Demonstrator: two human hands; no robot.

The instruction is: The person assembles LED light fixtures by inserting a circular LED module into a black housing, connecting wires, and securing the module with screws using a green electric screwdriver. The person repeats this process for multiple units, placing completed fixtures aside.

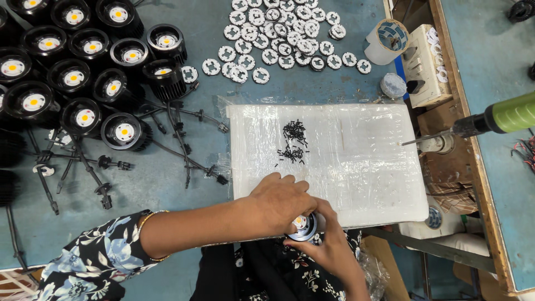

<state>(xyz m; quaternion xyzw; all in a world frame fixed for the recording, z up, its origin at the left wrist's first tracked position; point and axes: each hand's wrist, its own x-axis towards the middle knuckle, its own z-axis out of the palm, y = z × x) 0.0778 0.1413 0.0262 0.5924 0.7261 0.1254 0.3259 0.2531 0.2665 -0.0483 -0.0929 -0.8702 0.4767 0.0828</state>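
A worn blue bench (184, 195) carried a white pad (356, 161) wrapped in clear film, set square before the person as a work mat. At the pad's near edge both hands met over one black lamp (304, 226) with a small yellow chip in its face. The left hand (278, 203) lay across the lamp from above, its fingers curled and pressed together over the rim, seemingly to steady it. The right hand (329, 245) came up from below, thumb and fingertips pinching the lamp's edge, so the lamp sat clamped between the two hands just off the pad's lip.

A little heap of black screws (293, 142) lay loose in the pad's middle, within easy reach of both hands. To the left stood a crowd of finished-looking black lamps (83, 67), faces up, their wires (178, 145) trailing toward the pad. At the top of the bench lay a spread of white discs (278, 39), near a tape roll (388, 40). On the right a green driver (504, 116) hung with its bit pointing at the pad's edge, untouched by either hand.
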